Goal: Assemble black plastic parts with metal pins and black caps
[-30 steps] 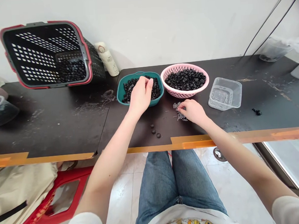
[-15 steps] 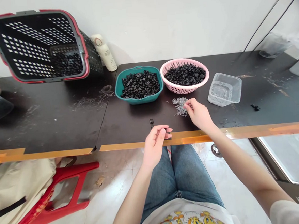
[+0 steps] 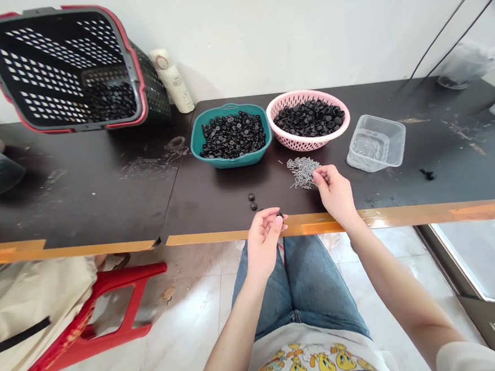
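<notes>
Near the table's front edge, my left hand (image 3: 263, 238) pinches a small black round cap (image 3: 279, 214) between thumb and fingers. My right hand (image 3: 337, 195) is closed in a pinch at the right side of a pile of short grey metal pins (image 3: 302, 171); what sits between its fingertips is too small to make out. Two black round pieces (image 3: 252, 197) lie on the table just beyond my left hand, and a third is partly hidden by it. Behind the pins, a pink basket (image 3: 278, 136) holds black caps, and a teal basket (image 3: 231, 162) holds black discs.
A clear plastic tub (image 3: 391, 151) with some pins stands to the right, with a small black clump (image 3: 428, 174) beyond it. At the left a large grey basket (image 3: 140, 74) lies tipped beside a white bottle (image 3: 175, 83). A red stool (image 3: 129, 273) stands below.
My left hand has turned slightly, so the black cap in it now shows. My right hand has drawn a little toward me and stays at the pins. The view has shifted slightly.
</notes>
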The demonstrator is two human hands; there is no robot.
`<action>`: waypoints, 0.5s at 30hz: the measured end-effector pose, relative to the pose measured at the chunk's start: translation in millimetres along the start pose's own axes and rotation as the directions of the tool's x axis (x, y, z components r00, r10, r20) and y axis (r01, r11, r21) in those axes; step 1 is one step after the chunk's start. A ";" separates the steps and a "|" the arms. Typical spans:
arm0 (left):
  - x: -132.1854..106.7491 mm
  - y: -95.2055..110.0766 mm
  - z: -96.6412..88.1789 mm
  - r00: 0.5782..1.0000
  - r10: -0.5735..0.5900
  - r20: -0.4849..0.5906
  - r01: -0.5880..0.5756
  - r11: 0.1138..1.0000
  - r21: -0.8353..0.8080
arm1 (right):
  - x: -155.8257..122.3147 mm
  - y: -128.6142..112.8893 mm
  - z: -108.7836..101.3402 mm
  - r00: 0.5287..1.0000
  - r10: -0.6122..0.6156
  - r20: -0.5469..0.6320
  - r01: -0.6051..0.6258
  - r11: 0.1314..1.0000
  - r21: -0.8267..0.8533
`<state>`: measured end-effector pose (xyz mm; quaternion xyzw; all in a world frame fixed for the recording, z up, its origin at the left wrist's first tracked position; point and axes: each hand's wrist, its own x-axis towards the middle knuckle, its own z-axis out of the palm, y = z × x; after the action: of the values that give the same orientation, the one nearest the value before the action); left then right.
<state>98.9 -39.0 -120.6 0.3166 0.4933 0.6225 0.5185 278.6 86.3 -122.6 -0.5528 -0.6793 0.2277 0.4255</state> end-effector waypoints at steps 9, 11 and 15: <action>-16.3 -13.6 11.9 1.000 -0.016 -0.022 0.016 1.000 0.004 | -65.5 -15.1 13.4 0.981 0.156 0.112 -0.188 0.900 0.392; -17.1 -13.6 12.8 1.000 -0.020 -0.019 0.021 1.000 0.012 | -57.9 -13.5 15.9 0.981 0.110 0.159 -0.164 0.909 0.383; -17.8 -11.0 12.8 1.000 -0.025 -0.008 0.025 1.000 0.004 | -32.0 -11.0 11.6 0.999 0.032 0.007 -0.032 0.912 0.409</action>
<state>118.8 -52.6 -124.9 0.3090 0.5007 0.6162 0.5236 263.7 54.7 -130.7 -0.4625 -0.6076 0.3718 0.5279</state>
